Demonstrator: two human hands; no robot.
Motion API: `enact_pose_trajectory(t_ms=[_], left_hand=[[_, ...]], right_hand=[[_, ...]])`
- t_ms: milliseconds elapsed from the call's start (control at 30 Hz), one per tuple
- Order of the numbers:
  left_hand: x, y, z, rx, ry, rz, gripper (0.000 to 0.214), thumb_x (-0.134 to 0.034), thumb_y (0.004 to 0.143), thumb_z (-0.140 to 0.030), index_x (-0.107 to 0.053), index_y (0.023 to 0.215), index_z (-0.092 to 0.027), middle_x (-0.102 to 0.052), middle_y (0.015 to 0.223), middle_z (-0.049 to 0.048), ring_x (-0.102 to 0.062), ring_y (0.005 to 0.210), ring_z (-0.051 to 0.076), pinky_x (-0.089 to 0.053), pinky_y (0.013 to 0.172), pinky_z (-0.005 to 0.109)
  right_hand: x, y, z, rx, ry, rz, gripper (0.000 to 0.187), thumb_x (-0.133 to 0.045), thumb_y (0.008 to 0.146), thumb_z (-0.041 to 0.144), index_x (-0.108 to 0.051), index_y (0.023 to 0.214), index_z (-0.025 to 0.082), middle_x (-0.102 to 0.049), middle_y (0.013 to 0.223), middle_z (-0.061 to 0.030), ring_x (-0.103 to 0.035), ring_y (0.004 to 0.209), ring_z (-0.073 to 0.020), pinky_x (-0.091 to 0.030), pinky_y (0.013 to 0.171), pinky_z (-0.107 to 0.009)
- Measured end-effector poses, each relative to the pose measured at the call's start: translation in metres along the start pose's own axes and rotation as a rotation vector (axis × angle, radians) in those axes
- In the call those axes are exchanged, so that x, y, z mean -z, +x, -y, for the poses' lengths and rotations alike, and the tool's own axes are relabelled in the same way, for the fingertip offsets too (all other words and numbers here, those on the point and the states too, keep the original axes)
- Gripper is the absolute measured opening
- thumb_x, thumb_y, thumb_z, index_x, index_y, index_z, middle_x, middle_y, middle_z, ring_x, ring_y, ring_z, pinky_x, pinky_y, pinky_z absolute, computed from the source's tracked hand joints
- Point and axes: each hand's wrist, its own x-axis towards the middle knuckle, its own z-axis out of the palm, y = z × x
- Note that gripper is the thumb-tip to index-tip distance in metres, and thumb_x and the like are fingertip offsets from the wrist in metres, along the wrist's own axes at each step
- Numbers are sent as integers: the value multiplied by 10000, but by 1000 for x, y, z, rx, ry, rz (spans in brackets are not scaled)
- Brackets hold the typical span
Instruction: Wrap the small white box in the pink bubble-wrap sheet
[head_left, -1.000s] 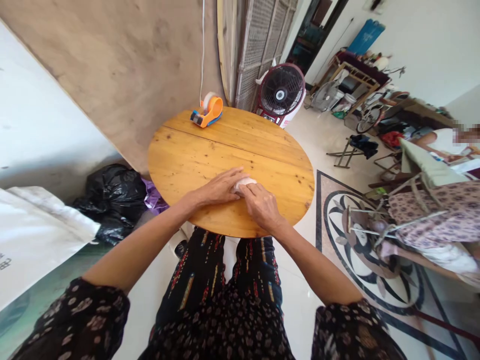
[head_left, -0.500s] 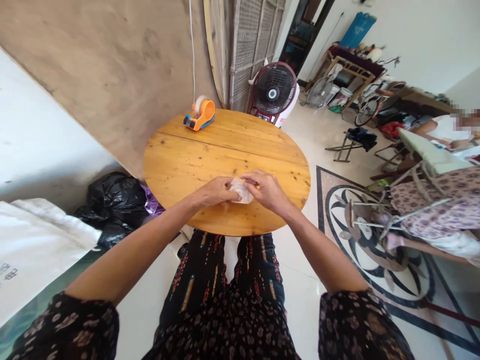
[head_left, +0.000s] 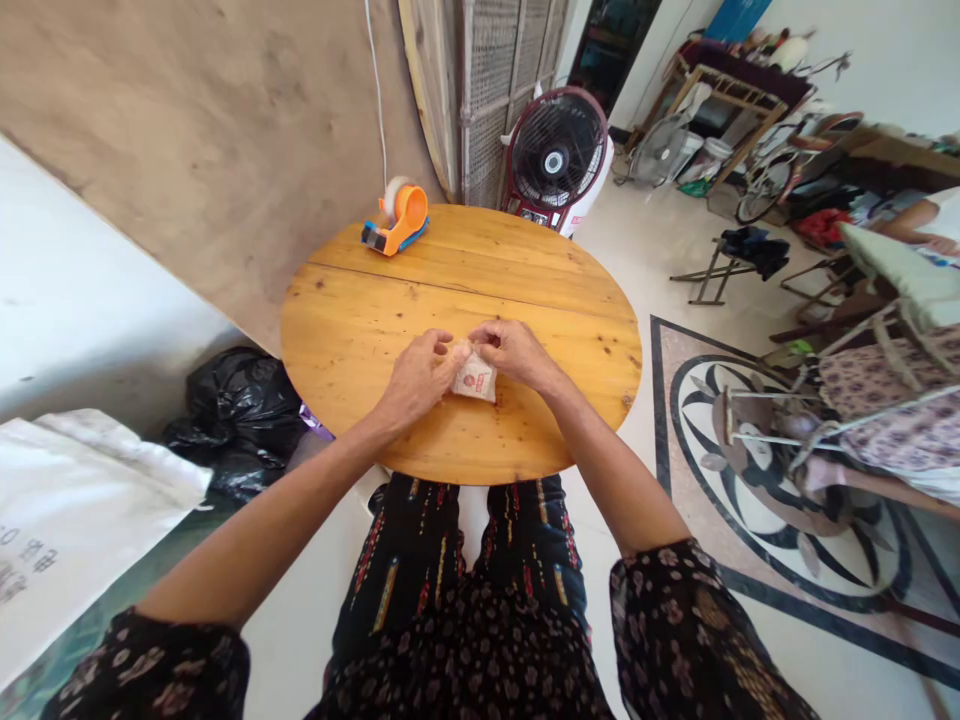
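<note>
A small whitish pouch [head_left: 475, 379] with red print on its face sits near the front of the round wooden table [head_left: 352, 330]. My left hand [head_left: 421, 377] is at its upper left, thumb and fingers closed on the gathered top edge. From the upper right, my right hand [head_left: 513, 352] pinches the same top edge with curled fingers. The two sets of fingertips almost meet there and cover part of the pouch's top. What is inside the pouch cannot be seen.
An orange tape dispenser [head_left: 403, 218] with a tape roll stands at the table's far left edge. Behind the table is a fan [head_left: 556, 155]. Black plastic bags [head_left: 232, 410] and a white sack [head_left: 90, 510] lie to the left. A person sits at another table [head_left: 892, 275] on the right.
The pouch has turned so its red-printed face shows. My left hand has opened out somewhat and shifted left, and both hands are slightly farther up the view. The camera has tilted a little.
</note>
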Motion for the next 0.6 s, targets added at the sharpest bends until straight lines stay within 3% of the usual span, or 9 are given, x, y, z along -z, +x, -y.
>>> enact_pose_trajectory(t_ms=[133, 267, 433, 600], left_hand=[[-6, -11, 6, -180, 155, -181, 437, -639, 850, -407, -554, 1211, -176, -590, 1185, 101, -585, 702, 129, -538, 774, 339], [-13, -13, 10, -260, 185, -179, 400, -700, 795, -341, -583, 1153, -203, -595, 1066, 53, -582, 736, 140, -526, 780, 314], [-16, -2, 14, -175, 63, -119, 486, -681, 795, -339, -532, 1232, -188, -608, 1083, 55, -554, 657, 106, -523, 754, 313], [-11, 6, 8, -77, -26, -21, 612, -686, 773, -354, -495, 1330, -187, -578, 1179, 84, -573, 716, 110, -525, 722, 297]], right_hand=[[-6, 5, -16, 3, 107, -9, 204, -555, 739, 151, -697, 884, 137, -638, 748, -4, -556, 691, -135, -422, 665, -246], [-12, 10, -29, -31, 312, -2, 281, -608, 725, 236, -679, 975, 127, -591, 732, 9, -544, 689, -137, -446, 665, -256], [-16, 9, -36, -95, 518, 17, 314, -645, 723, 310, -665, 983, 137, -621, 798, -4, -554, 717, -134, -459, 681, -267], [-18, 5, -36, -133, 600, -13, 281, -644, 736, 314, -661, 969, 158, -664, 879, -22, -595, 782, -138, -479, 760, -288]])
